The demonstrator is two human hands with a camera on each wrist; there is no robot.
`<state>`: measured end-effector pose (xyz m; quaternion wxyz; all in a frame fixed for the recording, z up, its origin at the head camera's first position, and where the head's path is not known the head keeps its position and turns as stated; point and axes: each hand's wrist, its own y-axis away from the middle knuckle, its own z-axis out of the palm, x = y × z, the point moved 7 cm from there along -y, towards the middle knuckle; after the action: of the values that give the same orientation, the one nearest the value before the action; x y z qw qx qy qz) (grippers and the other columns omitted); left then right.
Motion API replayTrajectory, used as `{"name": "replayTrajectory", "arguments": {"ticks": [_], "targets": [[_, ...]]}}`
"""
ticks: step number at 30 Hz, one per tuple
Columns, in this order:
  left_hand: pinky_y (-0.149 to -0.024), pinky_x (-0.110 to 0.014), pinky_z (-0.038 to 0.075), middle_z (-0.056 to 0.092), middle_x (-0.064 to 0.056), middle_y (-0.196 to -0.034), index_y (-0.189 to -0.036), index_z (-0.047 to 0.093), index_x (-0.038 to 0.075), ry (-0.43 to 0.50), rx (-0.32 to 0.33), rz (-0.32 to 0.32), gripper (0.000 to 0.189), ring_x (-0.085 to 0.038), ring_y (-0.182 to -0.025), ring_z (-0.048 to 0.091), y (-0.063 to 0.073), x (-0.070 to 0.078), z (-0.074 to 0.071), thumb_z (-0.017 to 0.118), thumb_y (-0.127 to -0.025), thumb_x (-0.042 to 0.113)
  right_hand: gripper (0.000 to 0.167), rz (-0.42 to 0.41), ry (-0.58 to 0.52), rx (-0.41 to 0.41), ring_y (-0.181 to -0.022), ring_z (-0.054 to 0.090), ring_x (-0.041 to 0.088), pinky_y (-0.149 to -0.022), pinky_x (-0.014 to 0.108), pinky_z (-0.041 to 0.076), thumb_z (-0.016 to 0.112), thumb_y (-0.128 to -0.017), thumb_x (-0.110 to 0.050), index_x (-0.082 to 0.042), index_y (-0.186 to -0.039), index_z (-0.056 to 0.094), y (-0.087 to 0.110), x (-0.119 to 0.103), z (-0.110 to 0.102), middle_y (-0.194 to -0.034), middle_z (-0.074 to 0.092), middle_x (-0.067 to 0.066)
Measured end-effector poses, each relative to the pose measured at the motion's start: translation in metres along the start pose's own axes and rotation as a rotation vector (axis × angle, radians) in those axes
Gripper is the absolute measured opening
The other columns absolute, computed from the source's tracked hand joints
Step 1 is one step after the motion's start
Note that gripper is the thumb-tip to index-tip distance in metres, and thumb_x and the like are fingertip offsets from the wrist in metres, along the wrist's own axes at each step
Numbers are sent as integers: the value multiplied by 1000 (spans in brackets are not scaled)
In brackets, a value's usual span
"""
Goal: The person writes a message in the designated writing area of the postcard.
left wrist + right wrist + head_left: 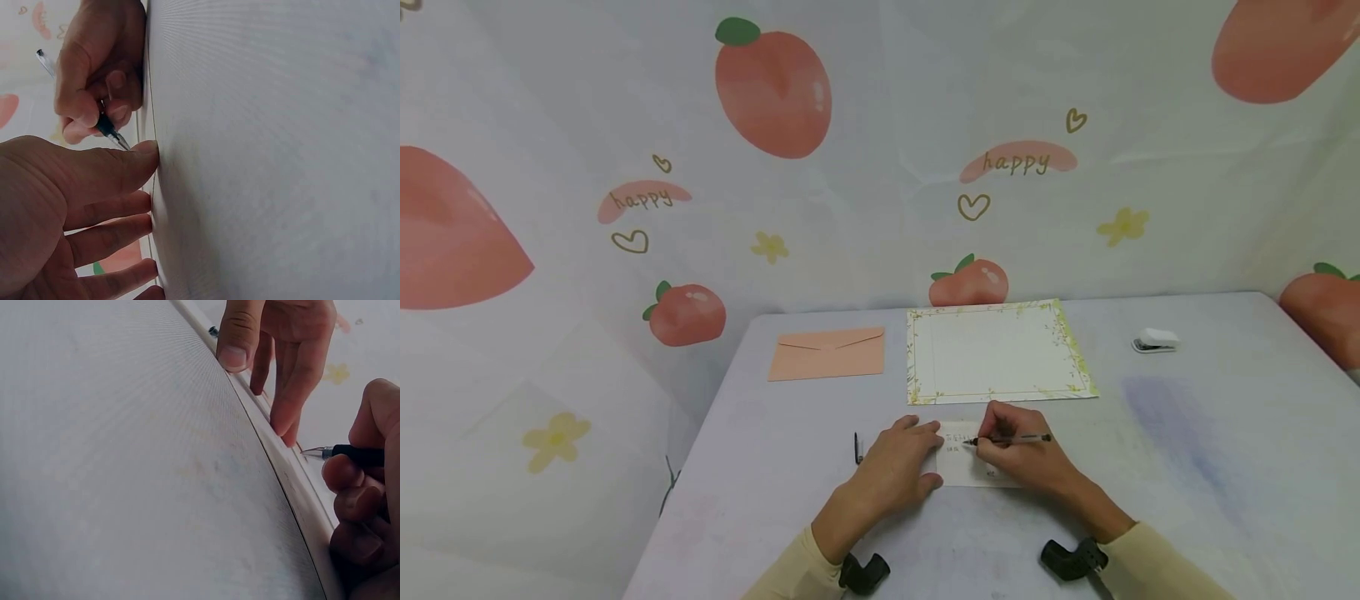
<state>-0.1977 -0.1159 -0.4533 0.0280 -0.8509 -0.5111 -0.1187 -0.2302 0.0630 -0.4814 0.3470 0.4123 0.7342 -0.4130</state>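
Observation:
A small white sheet of paper [960,472] with a few short lines of handwriting lies on the table in the head view. My right hand [1028,458] grips a pen [1028,438] with a clear barrel, its tip right at the writing. In the right wrist view, the pen's dark grip [353,455] sits between curled fingers. My left hand [895,464] rests at the sheet's left edge. Its fingers [106,240] are spread and its thumb [122,167] is extended along the edge in the left wrist view. The right hand covers part of the sheet's right side.
A dark pen cap [858,448] lies left of the left hand. Farther back are a peach-coloured envelope [831,357], a larger sheet with a floral border [996,354], and a white stapler [1156,340] at the right. A printed fruit backdrop [880,167] hangs behind the table [1247,500].

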Motion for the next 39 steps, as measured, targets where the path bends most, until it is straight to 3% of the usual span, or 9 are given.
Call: {"name": "replayTrajectory", "arguments": {"ticks": [11, 23, 39], "targets": [[-116, -50, 54, 68, -4, -153, -136, 76, 11, 5, 1, 6, 49, -34, -147, 59, 0, 0, 0, 89, -93, 28, 23, -46, 28, -24, -62, 50, 1, -55, 20, 39, 73, -79, 4, -18, -83, 66, 2, -5, 2, -70, 60, -13], [-116, -51, 54, 68, -3, -153, -137, 76, 11, 7, 2, 1, 49, -33, -147, 59, -1, 0, 1, 90, -92, 28, 31, -54, 47, -38, -64, 54, 1, -57, 21, 44, 76, -77, 6, -22, -80, 64, 2, -5, 6, -72, 64, -16], [-117, -51, 54, 68, -3, -154, -137, 76, 11, 16, 1, -3, 49, -33, -148, 58, 1, 0, 0, 89, -93, 27, 31, -57, 76, -19, -64, 52, 1, -57, 21, 42, 76, -77, 5, -23, -79, 63, 2, -6, 5, -71, 60, -16]]}}
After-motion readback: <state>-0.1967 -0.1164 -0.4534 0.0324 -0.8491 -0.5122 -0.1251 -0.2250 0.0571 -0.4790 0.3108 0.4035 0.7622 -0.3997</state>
